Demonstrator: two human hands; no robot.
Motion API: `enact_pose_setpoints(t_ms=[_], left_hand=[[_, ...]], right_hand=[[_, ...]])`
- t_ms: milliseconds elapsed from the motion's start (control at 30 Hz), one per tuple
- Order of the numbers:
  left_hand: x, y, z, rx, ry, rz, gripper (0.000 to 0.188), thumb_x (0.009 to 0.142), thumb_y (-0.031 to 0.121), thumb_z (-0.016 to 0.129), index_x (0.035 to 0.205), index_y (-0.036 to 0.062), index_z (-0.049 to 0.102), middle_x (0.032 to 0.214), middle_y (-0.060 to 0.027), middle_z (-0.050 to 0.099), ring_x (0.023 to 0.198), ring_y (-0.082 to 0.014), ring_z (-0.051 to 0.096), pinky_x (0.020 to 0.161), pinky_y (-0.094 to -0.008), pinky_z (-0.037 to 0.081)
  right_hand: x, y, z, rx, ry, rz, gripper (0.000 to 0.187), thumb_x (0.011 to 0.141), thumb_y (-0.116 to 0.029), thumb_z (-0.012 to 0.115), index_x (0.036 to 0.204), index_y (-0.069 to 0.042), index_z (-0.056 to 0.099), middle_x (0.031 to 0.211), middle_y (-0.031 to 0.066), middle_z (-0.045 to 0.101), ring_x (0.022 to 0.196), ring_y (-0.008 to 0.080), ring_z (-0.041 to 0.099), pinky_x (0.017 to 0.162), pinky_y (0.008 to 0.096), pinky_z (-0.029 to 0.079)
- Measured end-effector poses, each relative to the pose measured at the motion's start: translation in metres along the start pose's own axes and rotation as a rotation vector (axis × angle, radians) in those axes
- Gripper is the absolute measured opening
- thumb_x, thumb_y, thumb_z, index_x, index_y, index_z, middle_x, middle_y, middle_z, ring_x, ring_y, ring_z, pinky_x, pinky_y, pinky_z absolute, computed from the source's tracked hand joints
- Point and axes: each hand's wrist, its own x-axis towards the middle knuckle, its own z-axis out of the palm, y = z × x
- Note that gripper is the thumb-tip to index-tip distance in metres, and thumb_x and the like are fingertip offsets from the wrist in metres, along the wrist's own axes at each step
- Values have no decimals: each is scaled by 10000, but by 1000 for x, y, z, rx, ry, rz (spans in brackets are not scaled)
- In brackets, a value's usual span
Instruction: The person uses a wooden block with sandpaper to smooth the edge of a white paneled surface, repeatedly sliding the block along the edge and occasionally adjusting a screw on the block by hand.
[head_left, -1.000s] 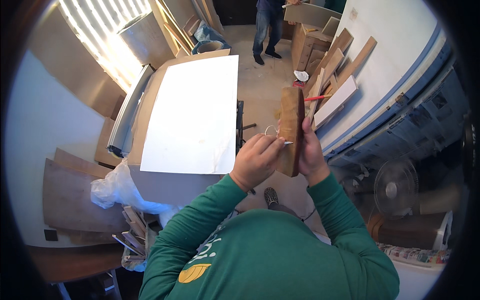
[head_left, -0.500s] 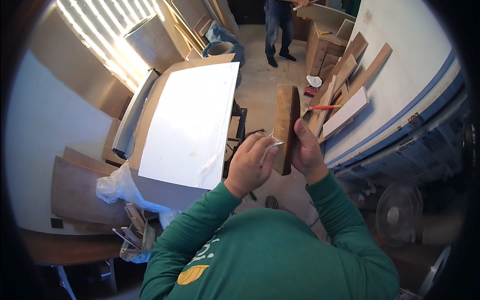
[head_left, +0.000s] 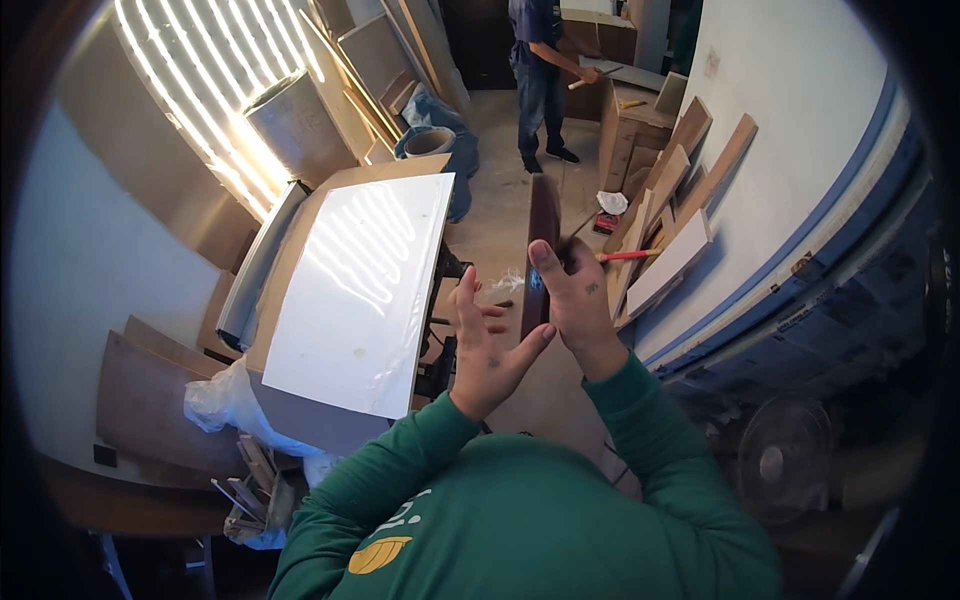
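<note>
A short wooden board (head_left: 543, 215) stands upright in front of me, turned so its narrow dark brown edge shows. My right hand (head_left: 580, 300) grips it from the right, thumb over the near edge, the other fingers mostly hidden behind it. To the left of the board, my left hand (head_left: 490, 350) is open with its fingers spread, and its thumb tip lies at or near the board's lower end. A thin wisp of clear plastic (head_left: 507, 284) hangs blurred between the left fingers and the board; whether it touches either I cannot tell.
A white sheet (head_left: 350, 290) on cardboard covers a bench at my left. Leaning wood offcuts (head_left: 680, 220) and a red-handled tool (head_left: 628, 256) lie along the right wall. Another person (head_left: 541, 90) stands ahead by a wooden cabinet (head_left: 630, 130). A fan (head_left: 785, 455) stands at lower right.
The board has turned from showing its pale broad face to its dark edge. My left fingers have spread and let go of the crumpled clear plastic. The view has tilted slightly upward.
</note>
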Motion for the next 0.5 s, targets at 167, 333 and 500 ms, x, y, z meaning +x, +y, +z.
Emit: enact_pose_setpoints(t_ms=[167,333,500], left_hand=[[-2,21,-14,513,121,525,986,746,225,905,1542,56,350,1550,-225,204,1186,-307,505,940,-411,510],[12,34,-28,219,126,217,590,871,97,773,1416,48,552,1342,-170,513,960,-207,617,789,-330,536],[22,-17,-32,393,30,187,316,928,38,676,1243,60,692,922,-96,698,771,-192,651,711,-309,548]], right_hand=[[18,-8,2,-67,29,-67,553,906,-494,781,1031,25,634,893,36,628,811,93,557,739,250,467],[26,0,-5,-30,-4,-8,547,896,-495,791,1029,14,639,880,21,624,779,77,558,708,236,472],[29,1,-11,56,-34,77,524,883,-454,819,1002,25,642,867,41,664,782,98,609,704,257,503]])
